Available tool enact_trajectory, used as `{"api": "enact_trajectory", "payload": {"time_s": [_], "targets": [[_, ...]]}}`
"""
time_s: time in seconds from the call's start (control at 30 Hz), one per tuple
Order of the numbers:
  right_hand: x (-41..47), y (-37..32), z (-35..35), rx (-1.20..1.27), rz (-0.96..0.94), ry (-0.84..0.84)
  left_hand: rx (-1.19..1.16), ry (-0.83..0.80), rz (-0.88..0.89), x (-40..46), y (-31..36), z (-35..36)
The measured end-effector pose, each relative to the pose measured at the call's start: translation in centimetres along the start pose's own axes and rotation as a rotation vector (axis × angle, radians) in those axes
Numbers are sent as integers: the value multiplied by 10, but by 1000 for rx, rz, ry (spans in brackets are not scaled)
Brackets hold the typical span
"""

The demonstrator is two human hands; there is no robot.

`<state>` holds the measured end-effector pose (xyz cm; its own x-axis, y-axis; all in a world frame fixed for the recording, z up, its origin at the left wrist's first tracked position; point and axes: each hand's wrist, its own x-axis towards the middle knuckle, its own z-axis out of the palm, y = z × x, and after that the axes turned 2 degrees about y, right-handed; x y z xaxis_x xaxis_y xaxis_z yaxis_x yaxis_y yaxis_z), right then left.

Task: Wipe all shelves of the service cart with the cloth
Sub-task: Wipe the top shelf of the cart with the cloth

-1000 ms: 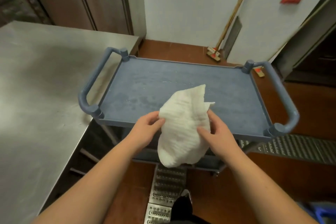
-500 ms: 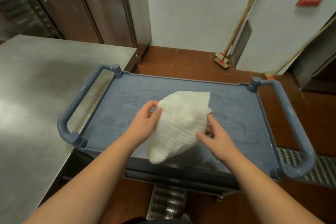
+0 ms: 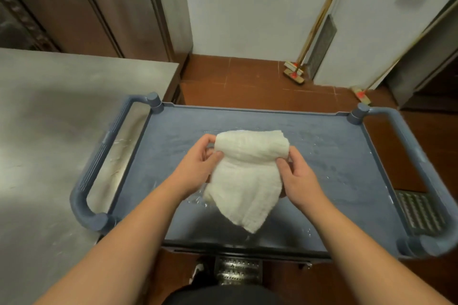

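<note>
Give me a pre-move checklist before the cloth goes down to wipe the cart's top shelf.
1. Cloth held by both hands: ok, left hand and right hand each grip an edge.
2. Cloth folded into a pad: not ok, upper part rolled over, lower corner hanging loose.
3. Cloth over the top shelf: ok.
4. Shelf free of things in the way: ok, only wet streaks and droplets show.
5. Cloth damp enough: cannot tell.
6. Lower shelves reachable: cannot tell, hidden under the top shelf.
</note>
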<state>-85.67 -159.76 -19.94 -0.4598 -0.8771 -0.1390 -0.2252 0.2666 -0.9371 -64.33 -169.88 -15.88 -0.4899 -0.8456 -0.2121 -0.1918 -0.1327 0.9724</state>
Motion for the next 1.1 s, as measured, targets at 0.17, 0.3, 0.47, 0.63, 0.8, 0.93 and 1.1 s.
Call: {"api": "enact_trajectory", "payload": {"time_s": [0.17,0.3,0.47,0.63,0.8,0.93,1.1], "targets": [[16,-19,34,47,-43,102,107,-17,-31,30,-5,-37],[26,-21,58,227,34,237,-94,-303,-189,39,-20,-50],[47,-10,56,138,105,417,-401,-493,-268,38,-50,-64],[70,-6,42,104,142,436,-148,-435,-104,46,-55,-44],[82,-12,32,118,117,412,270,84,77,61,-42,-6],[91,-14,17,21,25,390,-19,112,-48,71,-54,-10],[92,-29,14,338,106,211,-450,-441,-287,75,-67,-31]]}}
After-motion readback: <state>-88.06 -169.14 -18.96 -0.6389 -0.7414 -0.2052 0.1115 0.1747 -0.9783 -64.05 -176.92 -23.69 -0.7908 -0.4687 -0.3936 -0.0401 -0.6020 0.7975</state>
